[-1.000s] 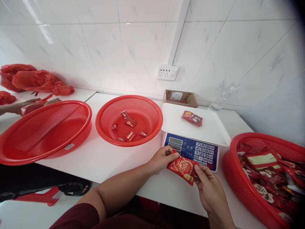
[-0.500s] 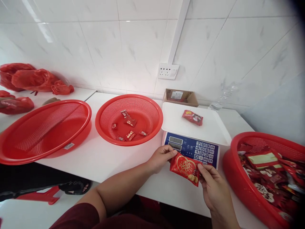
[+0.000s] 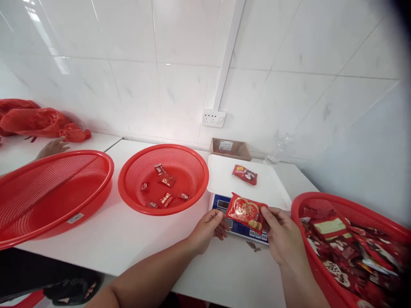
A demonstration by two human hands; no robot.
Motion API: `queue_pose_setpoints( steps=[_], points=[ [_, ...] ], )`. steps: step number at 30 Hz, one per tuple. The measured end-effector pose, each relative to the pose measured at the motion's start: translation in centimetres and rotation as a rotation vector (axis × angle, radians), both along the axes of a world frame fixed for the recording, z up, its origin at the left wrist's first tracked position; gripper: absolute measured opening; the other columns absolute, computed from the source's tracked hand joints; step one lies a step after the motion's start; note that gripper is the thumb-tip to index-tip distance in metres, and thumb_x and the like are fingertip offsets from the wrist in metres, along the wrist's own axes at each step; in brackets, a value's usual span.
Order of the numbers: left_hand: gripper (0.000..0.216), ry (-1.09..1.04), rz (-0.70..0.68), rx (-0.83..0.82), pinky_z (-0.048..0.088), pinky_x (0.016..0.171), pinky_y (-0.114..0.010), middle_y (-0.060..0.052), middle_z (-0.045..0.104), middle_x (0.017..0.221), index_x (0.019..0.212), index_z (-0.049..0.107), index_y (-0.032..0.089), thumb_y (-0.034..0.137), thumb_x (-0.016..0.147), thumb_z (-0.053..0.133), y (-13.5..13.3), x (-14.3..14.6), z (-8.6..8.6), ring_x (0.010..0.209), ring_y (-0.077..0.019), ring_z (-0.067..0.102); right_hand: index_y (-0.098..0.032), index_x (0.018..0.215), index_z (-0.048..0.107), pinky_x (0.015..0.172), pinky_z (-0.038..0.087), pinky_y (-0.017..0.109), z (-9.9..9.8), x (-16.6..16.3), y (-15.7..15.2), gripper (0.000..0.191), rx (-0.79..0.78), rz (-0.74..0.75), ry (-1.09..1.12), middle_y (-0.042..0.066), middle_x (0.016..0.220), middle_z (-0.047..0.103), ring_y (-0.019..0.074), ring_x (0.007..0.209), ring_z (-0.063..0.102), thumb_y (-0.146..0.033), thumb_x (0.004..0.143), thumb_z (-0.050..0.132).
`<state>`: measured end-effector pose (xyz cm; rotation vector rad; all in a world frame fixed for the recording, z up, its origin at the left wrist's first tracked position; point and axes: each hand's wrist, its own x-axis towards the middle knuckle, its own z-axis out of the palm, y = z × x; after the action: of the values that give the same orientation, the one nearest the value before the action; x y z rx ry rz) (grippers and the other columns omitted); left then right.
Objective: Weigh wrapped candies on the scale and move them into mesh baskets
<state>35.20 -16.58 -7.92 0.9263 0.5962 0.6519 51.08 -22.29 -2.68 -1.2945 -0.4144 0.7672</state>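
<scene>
My right hand (image 3: 282, 235) pinches the right edge of a red snack packet (image 3: 245, 211) with gold print, held up in front of the digital scale (image 3: 239, 231). Just left of the packet is my left hand (image 3: 207, 231), thumb and fingers apart, holding nothing. The packet hides much of the scale's blue keypad panel. On the scale's white tray (image 3: 216, 175) lies another red packet (image 3: 245, 174).
A red basket (image 3: 324, 197) full of wrapped snacks stands at right. Left of the scale, a red basket (image 3: 163, 209) holds several small packets. Further left are a large red basket (image 3: 107, 171), red plastic bags (image 3: 38, 122) and another person's hand (image 3: 53, 148). A carton (image 3: 242, 149) sits behind the scale.
My left hand has let go of the packet's left corner. The packet, still in my right hand, now covers more of the keypad. The view has tilted up; another person's hand shows at left.
</scene>
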Motion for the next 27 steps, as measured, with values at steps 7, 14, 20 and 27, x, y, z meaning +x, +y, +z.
queue_pose_setpoints(
  steps=[7,14,20,27],
  points=[
    [0.051,0.017,-0.004,0.007,0.033,0.051,-0.023,-0.001,0.061,0.068,0.083,0.052,0.016,0.065,0.070,0.057,-0.1,0.0,-0.1,0.052,-0.0099,0.052,-0.021,0.108,0.060,0.096,0.038,0.049,0.2,3.0,4.3,0.049,-0.109,-0.144,-0.800,0.011,0.114,0.062,0.0306,0.111,0.051,-0.047,0.067,0.066],
    [0.051,0.021,-0.042,0.003,0.032,0.052,-0.022,-0.002,0.061,0.068,0.082,0.053,0.016,0.065,0.072,0.057,-0.5,0.1,-0.2,0.054,-0.0101,0.051,-0.022,0.118,0.061,0.103,0.013,0.066,-0.1,0.7,4.6,0.039,-0.419,0.280,-1.390,0.010,0.136,0.048,0.0346,0.133,0.027,-0.039,0.089,0.041],
    [0.051,0.069,-0.036,0.022,0.034,0.056,-0.023,-0.001,0.060,0.070,0.087,0.056,0.016,0.064,0.072,0.059,-0.3,0.0,-0.3,0.059,-0.0110,0.050,-0.022,0.131,0.049,0.104,0.012,0.063,2.9,0.2,3.1,0.048,-0.491,0.477,-1.341,0.010,0.146,0.033,0.0322,0.135,0.022,-0.048,0.092,0.036],
    [0.048,0.093,-0.132,0.021,0.037,0.060,-0.025,-0.002,0.060,0.075,0.087,0.057,0.017,0.063,0.073,0.058,-0.9,0.2,-0.2,0.064,-0.0128,0.050,-0.020,0.136,0.043,0.103,0.033,0.037,5.6,7.9,-4.6,0.046,-0.650,0.289,-1.320,0.008,0.138,0.046,0.0219,0.127,0.040,-0.034,0.091,0.039]
  ],
)
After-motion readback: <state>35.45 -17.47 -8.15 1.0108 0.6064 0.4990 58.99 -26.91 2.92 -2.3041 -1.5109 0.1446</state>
